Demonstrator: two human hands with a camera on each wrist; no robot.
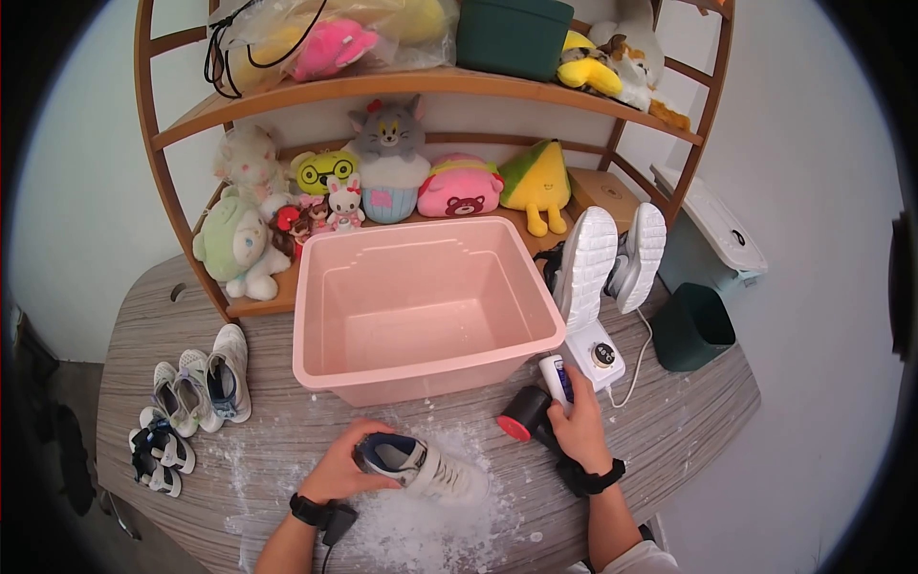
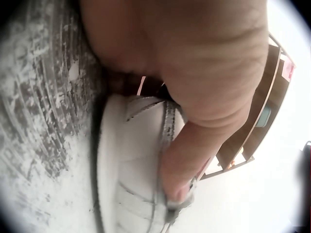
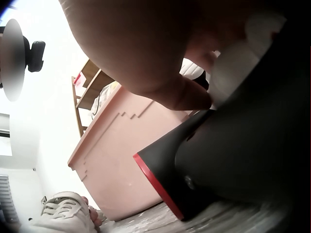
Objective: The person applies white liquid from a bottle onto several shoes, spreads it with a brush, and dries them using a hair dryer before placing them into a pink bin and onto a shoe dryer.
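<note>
My left hand point(image 1: 346, 461) grips the heel end of a white child's sneaker point(image 1: 449, 478), thumb on one side of its dark blue-lined collar. The sneaker sits upright on white powder that covers the table around it. In the left wrist view a finger presses along the sneaker's upper point(image 2: 141, 165). My right hand point(image 1: 580, 430) holds a white bottle point(image 1: 557, 381) with a dark label. Beside that hand lies a black tool with a round, red-rimmed mouth point(image 1: 523, 413), shaped like a hair dryer; it fills much of the right wrist view.
A pink bin point(image 1: 421, 383) stands beyond the sneaker. At the left are several small shoes point(image 1: 229, 373). Right of the bin, two white-soled shoes point(image 1: 588, 268) hang on a white dryer base point(image 1: 595, 349) with a display and cord. Behind, a wooden shelf point(image 1: 421, 84) holds plush toys; a dark green bin point(image 1: 688, 330) stands right.
</note>
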